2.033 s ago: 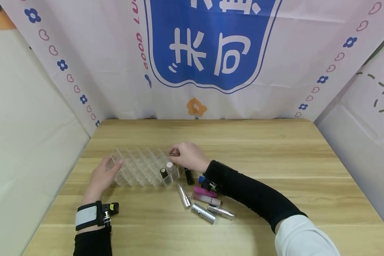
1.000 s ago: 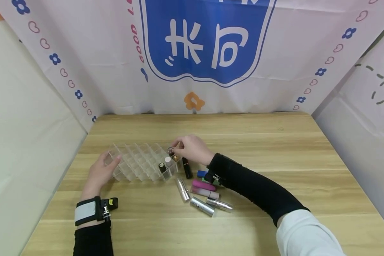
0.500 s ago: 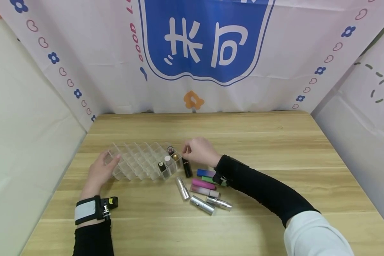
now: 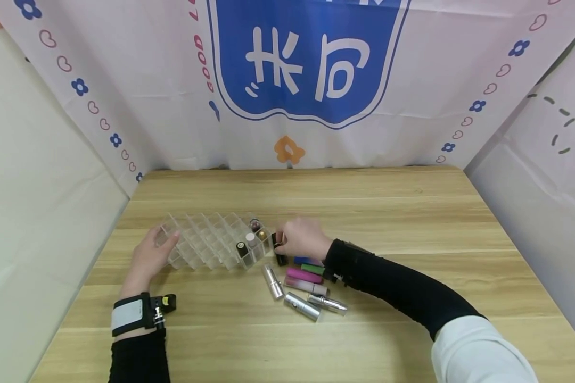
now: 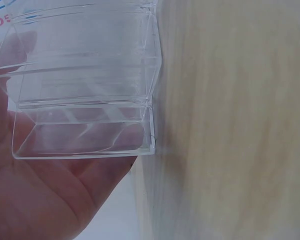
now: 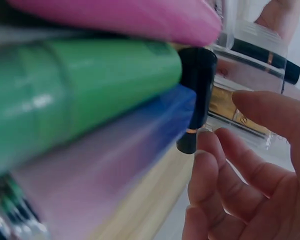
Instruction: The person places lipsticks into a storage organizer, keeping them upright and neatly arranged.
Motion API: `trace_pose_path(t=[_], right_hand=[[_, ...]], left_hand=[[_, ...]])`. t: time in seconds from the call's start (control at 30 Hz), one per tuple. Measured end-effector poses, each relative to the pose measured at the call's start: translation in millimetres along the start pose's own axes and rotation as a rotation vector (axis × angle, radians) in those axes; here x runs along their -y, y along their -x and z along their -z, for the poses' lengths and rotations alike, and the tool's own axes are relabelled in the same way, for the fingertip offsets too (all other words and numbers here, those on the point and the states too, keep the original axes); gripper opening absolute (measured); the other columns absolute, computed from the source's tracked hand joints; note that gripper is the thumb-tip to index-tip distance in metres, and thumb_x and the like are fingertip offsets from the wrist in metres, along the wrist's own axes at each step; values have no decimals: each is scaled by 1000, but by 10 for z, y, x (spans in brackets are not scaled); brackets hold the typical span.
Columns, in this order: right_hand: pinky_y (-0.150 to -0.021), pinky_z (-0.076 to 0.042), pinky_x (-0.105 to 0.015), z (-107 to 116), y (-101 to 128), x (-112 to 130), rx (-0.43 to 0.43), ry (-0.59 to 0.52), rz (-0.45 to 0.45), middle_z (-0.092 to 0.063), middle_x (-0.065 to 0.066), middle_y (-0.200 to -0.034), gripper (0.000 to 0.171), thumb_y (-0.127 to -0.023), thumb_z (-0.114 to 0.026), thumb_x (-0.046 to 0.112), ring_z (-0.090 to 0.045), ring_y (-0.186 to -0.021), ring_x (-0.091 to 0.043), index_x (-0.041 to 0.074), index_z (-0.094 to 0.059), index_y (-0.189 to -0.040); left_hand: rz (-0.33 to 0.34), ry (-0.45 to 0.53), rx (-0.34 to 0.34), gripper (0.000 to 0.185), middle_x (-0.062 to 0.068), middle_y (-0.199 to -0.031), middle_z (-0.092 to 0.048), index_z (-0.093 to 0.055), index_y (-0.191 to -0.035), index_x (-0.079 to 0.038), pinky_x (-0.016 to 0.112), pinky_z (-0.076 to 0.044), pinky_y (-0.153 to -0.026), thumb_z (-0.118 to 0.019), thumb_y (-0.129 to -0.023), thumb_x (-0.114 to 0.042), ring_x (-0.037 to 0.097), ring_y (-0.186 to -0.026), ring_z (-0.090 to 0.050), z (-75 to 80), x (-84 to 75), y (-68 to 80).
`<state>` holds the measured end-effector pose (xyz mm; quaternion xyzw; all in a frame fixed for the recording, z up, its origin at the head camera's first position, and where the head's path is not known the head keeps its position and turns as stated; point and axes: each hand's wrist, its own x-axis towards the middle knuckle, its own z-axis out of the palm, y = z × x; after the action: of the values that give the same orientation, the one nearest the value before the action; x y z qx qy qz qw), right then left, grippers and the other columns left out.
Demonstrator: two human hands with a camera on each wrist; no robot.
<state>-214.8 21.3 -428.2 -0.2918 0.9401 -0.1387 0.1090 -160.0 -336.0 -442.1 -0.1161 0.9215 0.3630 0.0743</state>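
Note:
My left hand [image 4: 148, 258] grips the left end of a clear acrylic lipstick organizer [image 4: 198, 244], its thumb over the near side. In the left wrist view the organizer [image 5: 85, 85] shows diamond-shaped compartments, with the palm behind its end. Several lipsticks stand in the organizer's right end, among them a black one [image 4: 241, 249], a white-capped one [image 4: 251, 240] and a gold-topped one [image 4: 262, 235]. My right hand [image 4: 306, 239] is over a black lipstick tube [image 4: 280, 259] lying beside that end. In the right wrist view, fingertips are at the black tube [image 6: 197, 85], the thumb apart from it.
Right of the organizer lie a blue tube [image 4: 307, 260], a green tube [image 4: 312, 269], a magenta tube [image 4: 304, 275] and a pink-to-white tube [image 4: 306, 286]. Nearer are silver tubes [image 4: 302, 307]. A printed cloth [image 4: 172, 106] hangs behind the wooden table [image 4: 388, 213].
My right hand has let go of a lipstick now standing in the organizer's far right corner, then moved right and down to the black tube. The left hand keeps its grip.

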Motion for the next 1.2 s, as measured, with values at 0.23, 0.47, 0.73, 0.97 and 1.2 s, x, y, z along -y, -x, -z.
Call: trace_pose_path(t=[0.23, 0.47, 0.73, 0.97, 1.2], right_hand=[[-55, -44, -25, -51, 23, 21, 12, 7, -4, -64, 12, -73, 24, -80, -77, 44, -57, -66, -8, 24, -68, -88], [-56, -43, -25, -41, 26, 34, 37, -8, -33, -63, 11, -72, 26, -79, -78, 46, -57, -66, -9, 24, -63, -79], [-51, -40, -27, -82, 2, 37, 44, 33, -61, -57, 11, -62, 41, -76, -76, 57, -53, -59, -10, 23, -57, -64], [-47, -38, -26, -108, -14, 63, 76, 48, -99, -52, 10, -55, 50, -76, -73, 61, -50, -54, -10, 22, -50, -54], [-43, -35, -24, -129, -31, 65, 96, 27, -111, -45, 10, -52, 54, -77, -72, 60, -47, -51, -9, 23, -44, -51]], left_hand=[[-1, -6, -3, 90, 36, -157, -15, -8, -156, 0, 74, -23, -109, -34, -98, -65, 60, -141, -18, 5, 2, -1], [1, -4, 12, 92, 35, -158, -11, -7, -157, -1, 74, -22, -109, -32, -98, -66, 60, -142, -16, 10, 11, -3], [4, 0, 19, 94, 35, -159, -10, -5, -157, -1, 74, -22, -109, -32, -97, -68, 59, -142, -16, 16, 5, 4], [4, 11, 14, 93, 35, -159, -12, -6, -157, -1, 75, -23, -108, -33, -97, -66, 59, -142, -16, 3, 12, 7], [7, 11, 13, 93, 36, -158, -14, -7, -157, 0, 74, -25, -108, -33, -97, -67, 59, -141, -20, 5, 16, 7]])
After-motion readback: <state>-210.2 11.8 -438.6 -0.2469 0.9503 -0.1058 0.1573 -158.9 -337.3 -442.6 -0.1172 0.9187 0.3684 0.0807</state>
